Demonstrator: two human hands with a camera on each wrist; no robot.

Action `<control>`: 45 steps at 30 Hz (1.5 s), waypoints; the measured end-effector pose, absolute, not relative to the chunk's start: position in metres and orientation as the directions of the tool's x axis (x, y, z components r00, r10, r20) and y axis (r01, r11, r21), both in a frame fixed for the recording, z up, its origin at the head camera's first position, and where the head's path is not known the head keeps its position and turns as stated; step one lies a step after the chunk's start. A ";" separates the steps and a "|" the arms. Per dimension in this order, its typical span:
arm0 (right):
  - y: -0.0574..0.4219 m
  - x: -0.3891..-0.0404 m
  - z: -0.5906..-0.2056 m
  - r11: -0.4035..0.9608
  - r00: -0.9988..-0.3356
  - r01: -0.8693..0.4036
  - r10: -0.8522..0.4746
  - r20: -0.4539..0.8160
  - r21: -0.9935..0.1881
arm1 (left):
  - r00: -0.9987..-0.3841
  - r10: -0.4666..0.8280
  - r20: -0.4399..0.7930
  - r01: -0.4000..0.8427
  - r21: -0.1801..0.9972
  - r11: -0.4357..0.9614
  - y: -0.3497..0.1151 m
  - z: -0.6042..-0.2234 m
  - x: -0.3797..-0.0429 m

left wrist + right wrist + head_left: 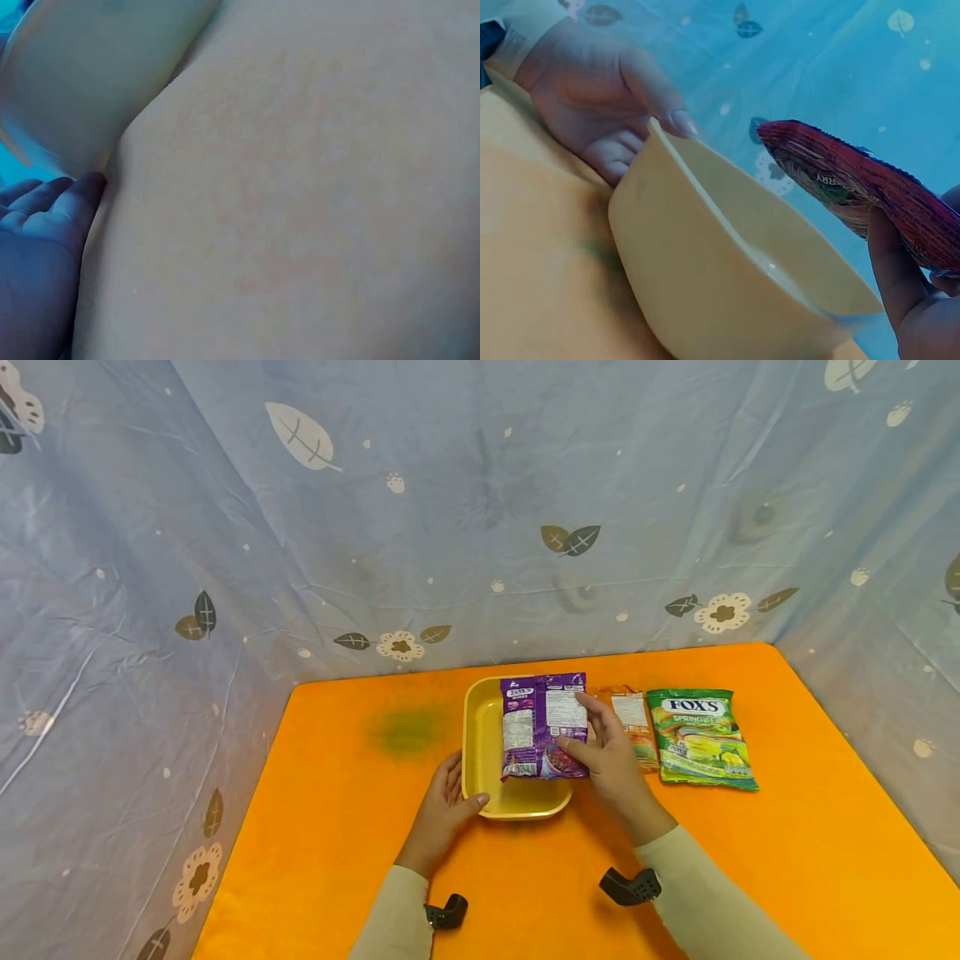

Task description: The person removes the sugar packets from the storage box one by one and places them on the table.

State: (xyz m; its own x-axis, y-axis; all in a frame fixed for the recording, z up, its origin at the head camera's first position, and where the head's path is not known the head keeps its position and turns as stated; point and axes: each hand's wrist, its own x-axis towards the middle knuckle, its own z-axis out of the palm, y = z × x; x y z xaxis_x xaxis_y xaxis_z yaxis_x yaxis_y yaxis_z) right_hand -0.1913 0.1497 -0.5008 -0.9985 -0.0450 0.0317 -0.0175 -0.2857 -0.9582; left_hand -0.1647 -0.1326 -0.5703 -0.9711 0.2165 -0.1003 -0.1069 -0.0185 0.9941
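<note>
A purple Fox's candy bag (534, 727) hangs above the yellow plastic tub (484, 739), its printed back facing up. My right hand (613, 770) pinches the bag's right side, thumb on top and fingers beneath. The right wrist view shows the bag (832, 178) edge-on, over the tub's opening and apart from the rim. At the tub's near left corner, my left hand (441, 817) grips the wall, thumb over the rim and fingers along the outside. Its fingers (79, 196) touch the tub's outer wall in the left wrist view. The bag covers part of the tub's inside.
Right of the tub lies an orange candy bag (636, 731), partly hidden by my right hand. A green Fox's candy bag (697, 739) lies beside it. An orange cloth (330, 827) covers the table, and patterned grey-blue curtains (450, 510) enclose its back and sides.
</note>
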 end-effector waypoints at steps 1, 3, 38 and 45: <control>0.152 -0.190 -0.501 -0.281 -0.999 -0.016 -0.042 0.029 -0.959 | -0.971 0.214 -0.105 -0.110 0.994 -0.015 -0.133 -0.570 -0.164; 0.157 -0.187 -0.503 -0.275 -0.999 -0.009 -0.038 0.021 -0.961 | -0.971 0.212 -0.111 -0.116 0.993 -0.014 -0.133 -0.570 -0.164; 0.236 -0.116 -0.518 -0.190 -0.999 -0.036 0.019 0.033 -0.981 | -0.968 0.232 -0.092 -0.102 0.994 -0.031 -0.134 -0.568 -0.163; 0.249 -0.105 -0.526 -0.184 -1.000 -0.008 0.026 0.004 -0.983 | -0.969 0.231 -0.090 -0.099 0.995 -0.028 -0.133 -0.568 -0.163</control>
State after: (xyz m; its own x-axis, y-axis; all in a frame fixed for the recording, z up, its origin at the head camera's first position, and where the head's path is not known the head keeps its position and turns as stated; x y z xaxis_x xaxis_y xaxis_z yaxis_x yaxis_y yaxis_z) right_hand -0.1049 0.2491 -0.5264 -0.9997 0.0257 0.0038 -0.0085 -0.1837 -0.9829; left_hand -0.1626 -0.1333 -0.5678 -0.9688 0.2309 -0.0899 -0.0989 -0.0277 0.9947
